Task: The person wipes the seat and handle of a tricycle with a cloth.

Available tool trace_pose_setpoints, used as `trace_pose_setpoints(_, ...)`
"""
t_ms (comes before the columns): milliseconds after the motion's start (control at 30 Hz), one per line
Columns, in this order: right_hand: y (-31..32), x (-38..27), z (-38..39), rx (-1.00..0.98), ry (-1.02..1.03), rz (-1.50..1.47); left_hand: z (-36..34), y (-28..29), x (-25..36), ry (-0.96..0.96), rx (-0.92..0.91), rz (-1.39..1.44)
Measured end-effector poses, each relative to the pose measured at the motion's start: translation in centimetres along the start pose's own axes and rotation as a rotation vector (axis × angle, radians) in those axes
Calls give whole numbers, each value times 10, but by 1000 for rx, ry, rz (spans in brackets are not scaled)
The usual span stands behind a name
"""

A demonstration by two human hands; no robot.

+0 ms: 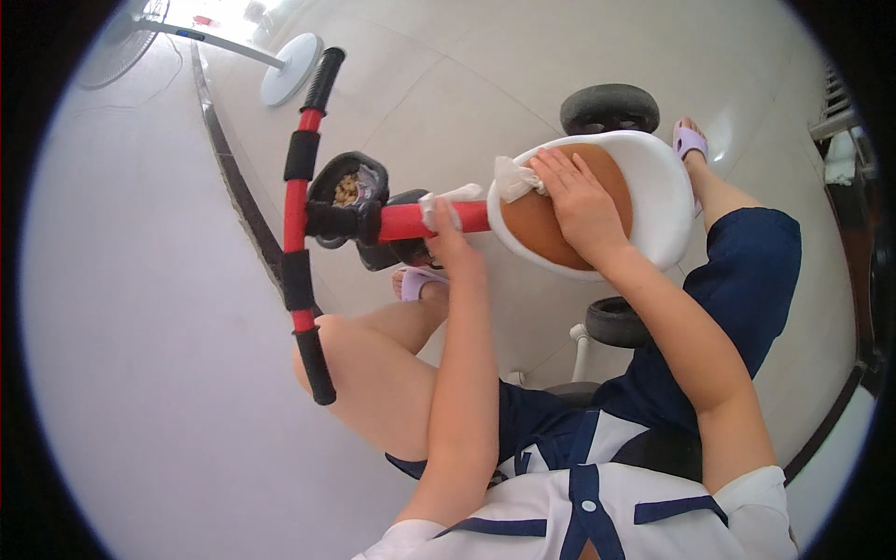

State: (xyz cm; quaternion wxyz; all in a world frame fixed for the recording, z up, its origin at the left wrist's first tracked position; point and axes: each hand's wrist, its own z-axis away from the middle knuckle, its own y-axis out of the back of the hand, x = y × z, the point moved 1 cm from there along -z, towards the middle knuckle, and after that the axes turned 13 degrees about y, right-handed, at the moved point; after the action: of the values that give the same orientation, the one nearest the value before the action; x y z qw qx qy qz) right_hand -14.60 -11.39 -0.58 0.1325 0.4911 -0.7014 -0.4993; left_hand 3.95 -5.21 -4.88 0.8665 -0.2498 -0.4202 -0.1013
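Head view: I see the left hand (454,247) grasping a white wipe (427,213) against the red tube (398,223), likely to hug its curve; beyond, the right hand (584,209) lies flat, unclenched, apparently pressing a second wipe (512,179) onto the brown cushion (612,182).

Floor (429,112): pale grey-beige, thin darker joint lines; dark strip (227,159) along its left edge. Near that edge, handlebar (295,213) red, banded with black sleeves. Stem (397,224) plain red. Seat shell (665,187) white, pad (616,177) plain orange-brown. Cloth (516,179) on pad, white. Wheels (609,101) black. Toward floor's upper left corner, fan base (292,73) white. Sandals (691,141) lilac. Trousers (756,271) navy. Shirt (621,481) white, navy trim.
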Motion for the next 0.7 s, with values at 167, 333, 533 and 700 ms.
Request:
trace_pose_setpoints(167,1,-5,-4,-23,10,68,10,4,-46,196,-253,-28)
trace_pose_setpoints(333,6,-3,-1,-32,3,85,34,-5,-60,495,-465,127)
trace_pose_setpoints(533,7,-1,-1,-21,4,40,6,10,-43,374,-414,119)
trace_pose_setpoints(700,6,3,4,-4,-7,1,-15,22,-19,244,-399,304)
